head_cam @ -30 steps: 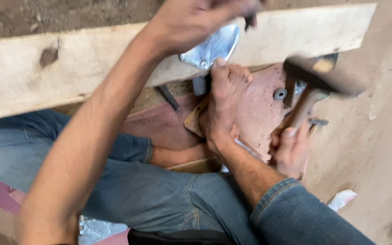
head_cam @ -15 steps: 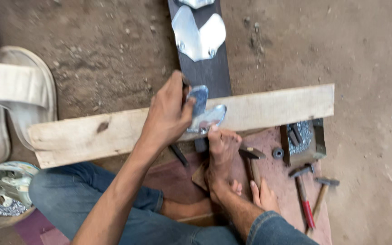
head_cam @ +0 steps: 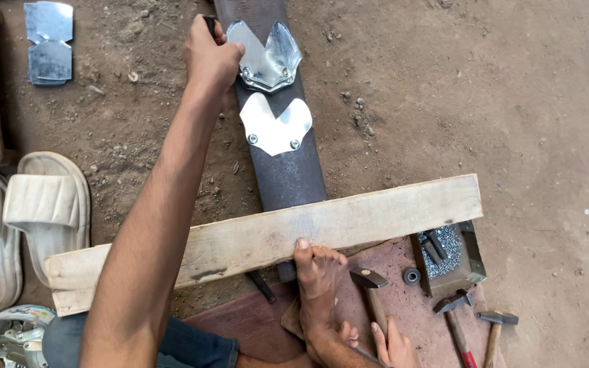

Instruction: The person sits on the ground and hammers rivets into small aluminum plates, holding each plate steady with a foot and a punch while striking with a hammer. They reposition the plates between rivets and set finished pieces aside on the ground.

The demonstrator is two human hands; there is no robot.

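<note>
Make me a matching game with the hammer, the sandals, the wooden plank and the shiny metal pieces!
Things:
1. shiny metal pieces
2. wooden plank
3. sandals
4. hammer

Places:
A. held in the right hand
B. on the ground at the left edge
C. fastened on the dark metal bar
D. lying across the bar, a bare foot against it

Pairs: 1-C, 2-D, 3-B, 4-A

- I see even, soft daylight with faint shadows.
- Mild glare shows on the bent metal plate [head_cam: 265,56].
- My view stays sharp, with no obvious motion blur.
</note>
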